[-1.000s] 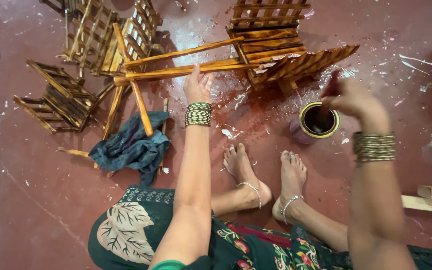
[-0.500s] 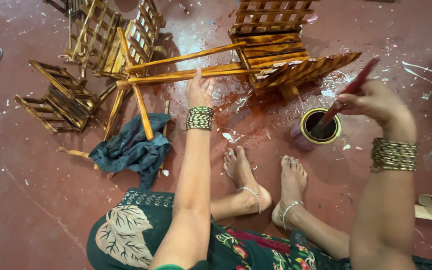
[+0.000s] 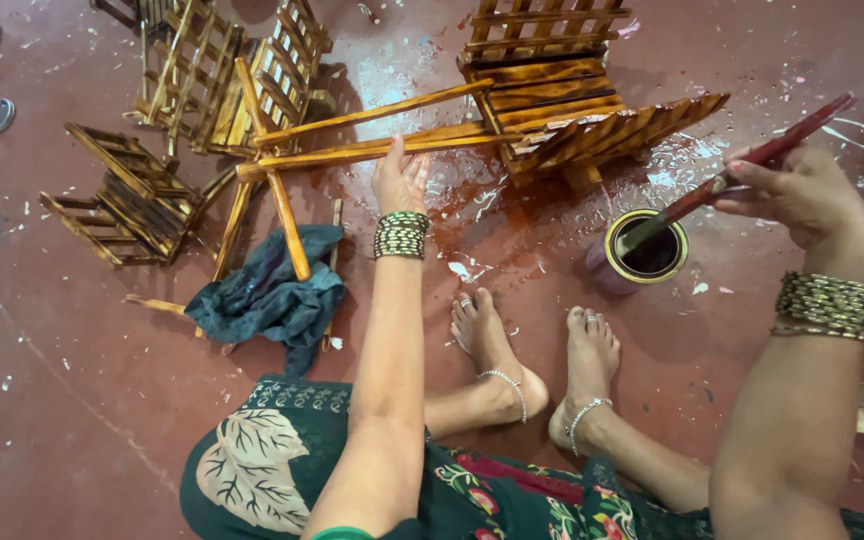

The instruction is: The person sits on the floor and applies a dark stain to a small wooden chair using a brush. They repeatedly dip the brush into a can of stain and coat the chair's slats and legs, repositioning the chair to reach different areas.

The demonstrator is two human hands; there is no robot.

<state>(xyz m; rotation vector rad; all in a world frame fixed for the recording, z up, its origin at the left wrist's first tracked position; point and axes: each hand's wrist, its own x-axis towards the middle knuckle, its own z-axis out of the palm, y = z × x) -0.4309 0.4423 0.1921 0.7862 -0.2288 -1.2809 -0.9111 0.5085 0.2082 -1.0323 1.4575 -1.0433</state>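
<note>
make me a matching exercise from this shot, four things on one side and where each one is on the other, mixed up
Things:
1. dark teal crumpled cloth
2. long red-handled brush
3. small round tin of dark stain
4. long stained wooden slat

Places:
A. under the left hand's fingertips
B. on the red floor, by the left forearm
C. held in the right hand, tip in the tin
D. on the floor beyond the right foot

Pairs: 1-B, 2-C, 3-D, 4-A
</note>
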